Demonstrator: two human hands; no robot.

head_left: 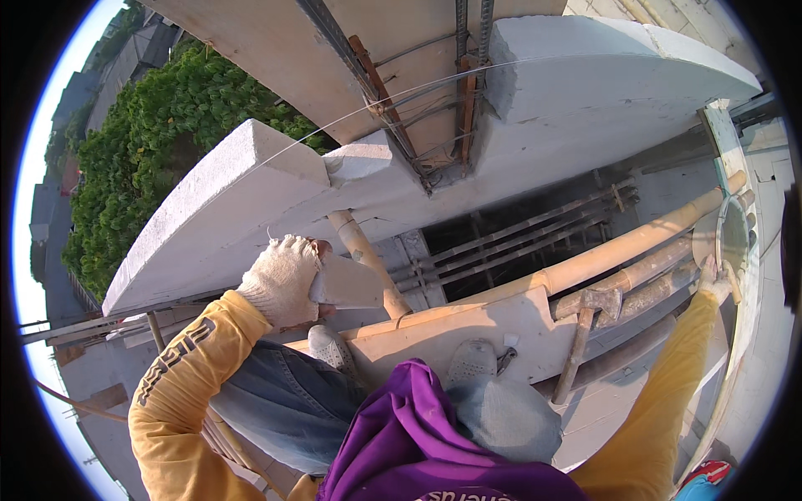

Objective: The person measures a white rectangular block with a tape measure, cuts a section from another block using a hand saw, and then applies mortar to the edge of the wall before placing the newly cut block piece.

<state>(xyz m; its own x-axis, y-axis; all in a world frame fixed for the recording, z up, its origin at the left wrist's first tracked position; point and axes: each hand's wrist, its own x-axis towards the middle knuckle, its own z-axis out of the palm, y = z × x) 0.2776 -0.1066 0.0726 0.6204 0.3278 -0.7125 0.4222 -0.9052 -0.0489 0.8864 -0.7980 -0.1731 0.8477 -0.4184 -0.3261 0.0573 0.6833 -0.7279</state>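
The step in hand appears to be handwork at the white block wall (585, 104), notched around upright steel bars (466, 92). On the wall's near side, a long bamboo pole (618, 246) and a wooden-handled hammer (573, 359) lie beyond the reach of either hand's fingers. Nearer the wall's right end, the gloved right hand (712, 282) is at a round, pan-like vessel (735, 234); I cannot tell whether it grasps it. The gloved left hand (284, 280) grasps a flat plate (355, 284) just on the near side of the wall's left part. Any next move probably calls for a firm hold on that plate. It looks pale grey, thin and straight-edged; its material is unclear.
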